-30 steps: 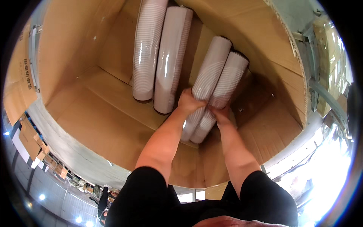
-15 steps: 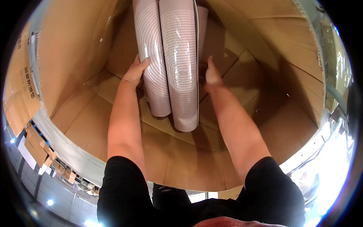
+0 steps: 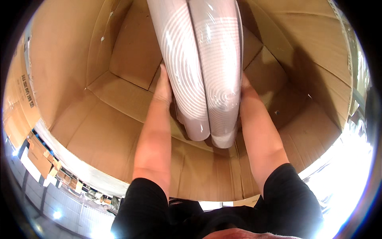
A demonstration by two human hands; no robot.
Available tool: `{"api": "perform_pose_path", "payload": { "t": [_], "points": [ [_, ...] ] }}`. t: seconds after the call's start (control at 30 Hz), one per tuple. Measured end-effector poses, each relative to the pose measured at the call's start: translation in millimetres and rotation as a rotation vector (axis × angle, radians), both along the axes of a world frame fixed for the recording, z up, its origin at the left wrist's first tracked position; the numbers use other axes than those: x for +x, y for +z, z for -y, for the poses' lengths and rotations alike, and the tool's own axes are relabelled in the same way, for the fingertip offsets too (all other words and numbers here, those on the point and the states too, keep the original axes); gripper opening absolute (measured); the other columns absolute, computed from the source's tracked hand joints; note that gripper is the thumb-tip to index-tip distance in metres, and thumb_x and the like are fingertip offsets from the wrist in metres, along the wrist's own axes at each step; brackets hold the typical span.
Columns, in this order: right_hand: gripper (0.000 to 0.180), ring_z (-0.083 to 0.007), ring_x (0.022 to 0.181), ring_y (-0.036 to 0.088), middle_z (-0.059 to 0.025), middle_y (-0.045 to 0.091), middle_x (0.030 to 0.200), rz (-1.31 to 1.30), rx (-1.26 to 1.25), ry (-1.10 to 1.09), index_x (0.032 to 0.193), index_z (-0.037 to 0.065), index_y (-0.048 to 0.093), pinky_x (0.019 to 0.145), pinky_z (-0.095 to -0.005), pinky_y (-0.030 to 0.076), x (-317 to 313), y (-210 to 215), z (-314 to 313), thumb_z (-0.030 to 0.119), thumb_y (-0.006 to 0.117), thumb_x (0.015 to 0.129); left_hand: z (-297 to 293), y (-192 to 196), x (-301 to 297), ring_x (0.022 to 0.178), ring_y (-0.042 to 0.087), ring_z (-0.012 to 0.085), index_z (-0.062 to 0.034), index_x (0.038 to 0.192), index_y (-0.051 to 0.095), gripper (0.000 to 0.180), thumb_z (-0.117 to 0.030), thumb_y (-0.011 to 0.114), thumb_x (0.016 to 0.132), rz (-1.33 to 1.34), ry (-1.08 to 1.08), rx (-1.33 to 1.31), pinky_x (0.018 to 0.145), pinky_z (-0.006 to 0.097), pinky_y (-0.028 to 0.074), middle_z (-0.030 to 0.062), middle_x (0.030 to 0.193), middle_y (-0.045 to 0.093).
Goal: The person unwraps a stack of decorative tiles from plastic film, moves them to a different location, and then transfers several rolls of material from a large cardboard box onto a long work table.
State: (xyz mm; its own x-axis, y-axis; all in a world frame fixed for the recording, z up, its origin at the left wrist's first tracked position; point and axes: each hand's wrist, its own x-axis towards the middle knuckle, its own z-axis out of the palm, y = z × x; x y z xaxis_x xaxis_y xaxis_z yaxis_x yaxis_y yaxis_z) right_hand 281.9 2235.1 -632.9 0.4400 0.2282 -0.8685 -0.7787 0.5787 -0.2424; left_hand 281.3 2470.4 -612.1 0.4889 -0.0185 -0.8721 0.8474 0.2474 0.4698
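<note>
Two thick rolled mats, a left roll [image 3: 184, 79] and a right roll [image 3: 222, 75], lean side by side inside a large cardboard box. Both are pale pink with white curved lines and wrapped in shiny clear film. My left hand [image 3: 163, 87] presses along the left roll's outer side, its thumb upward and its other fingers hidden beneath. On the opposite side, my right hand [image 3: 245, 84] grips the right roll, with most of its fingers behind the roll. The rolls are clasped between my two hands, and their far ends run out of view.
The tall cardboard box [image 3: 95, 115] surrounds both arms, with creased flaps [image 3: 264, 73] at its bottom. Outside it on the left stand a printed carton [image 3: 20, 99] and smaller cartons [image 3: 39, 155]. Bright glare fills the right side.
The rolls have shifted right and appear larger, closer to me. My right hand, apart from the rolls before, now touches the right roll, and my left hand has moved right with the left roll.
</note>
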Motion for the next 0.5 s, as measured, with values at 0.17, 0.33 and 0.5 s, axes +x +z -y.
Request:
{"api": "perform_pose_path", "payload": {
  "t": [0.17,0.33,0.5],
  "points": [
    [0.073,-0.0272,0.111,0.059,-0.0161,0.061,0.124,0.017,0.044,-0.064,0.132,-0.001,0.053,0.098,-0.0367,0.046,-12.9,74.7,63.8,0.060,0.033,0.099,63.8,85.4,-8.1,0.134,0.041,0.0272,-0.0017,0.148,0.031,0.072,-0.056,0.027,0.101,0.022,0.001,-0.049,0.111,0.038,0.035,0.0120,0.150,0.037],
    [0.073,-0.0273,0.112,0.058,-0.0160,0.061,0.124,0.089,0.138,-0.044,0.132,-0.001,0.052,0.098,-0.0369,0.046,-24.7,178.5,86.8,0.060,0.032,0.099,112.8,214.8,8.0,0.127,0.047,0.0264,0.0046,0.142,0.037,0.071,-0.053,0.034,0.101,0.143,-0.156,-0.142,0.107,0.037,0.038,0.0138,0.144,0.044],
    [0.073,-0.0273,0.112,0.058,-0.0159,0.060,0.125,0.187,0.168,-0.068,0.133,0.000,0.052,0.098,-0.0371,0.045,-53.1,314.0,122.5,0.061,0.032,0.098,150.2,335.2,-37.2,0.125,0.048,0.0263,0.0054,0.141,0.037,0.071,-0.053,0.034,0.101,0.270,-0.252,-0.216,0.107,0.036,0.038,0.0143,0.143,0.045]
  ]
}}
